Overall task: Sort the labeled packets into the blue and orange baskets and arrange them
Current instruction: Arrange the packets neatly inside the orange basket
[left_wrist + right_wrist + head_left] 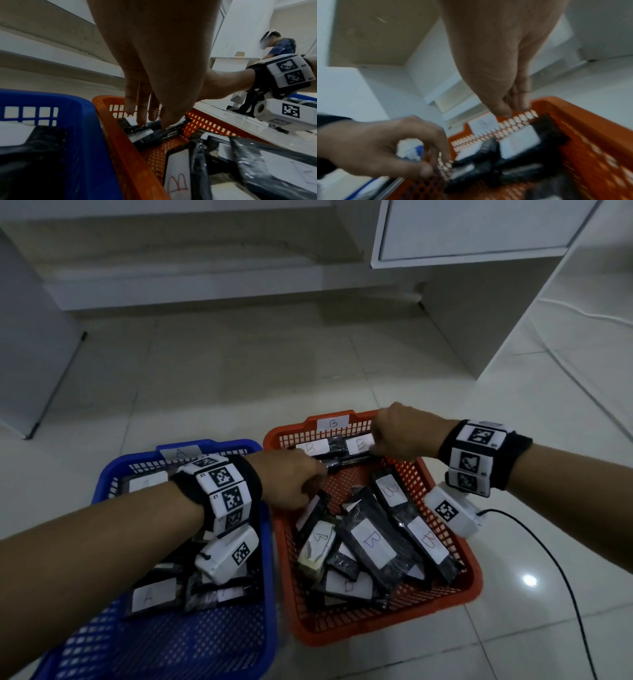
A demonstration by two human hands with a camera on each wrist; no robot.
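Observation:
The orange basket [471, 559], tagged B, holds several black packets with white B labels. Two B packets [358, 444] stand in a row against its far wall, and a black packet [346, 463] lies just in front of them. My left hand [320, 474] reaches across and pinches that packet's left end [154, 135] between thumb and fingers [142, 119]. My right hand [375, 445] hovers at the right end of the row, fingertips [520, 106] bunched near the basket wall; its grip is blurred. The blue basket [269, 559], tagged A, holds A packets [150, 597].
A loose pile of B packets [371, 542] fills the near half of the orange basket [590, 121]. A black cable [548, 559] runs over the tiled floor on the right. White cabinets [479, 234] stand behind. Another person [281, 46] is in the background.

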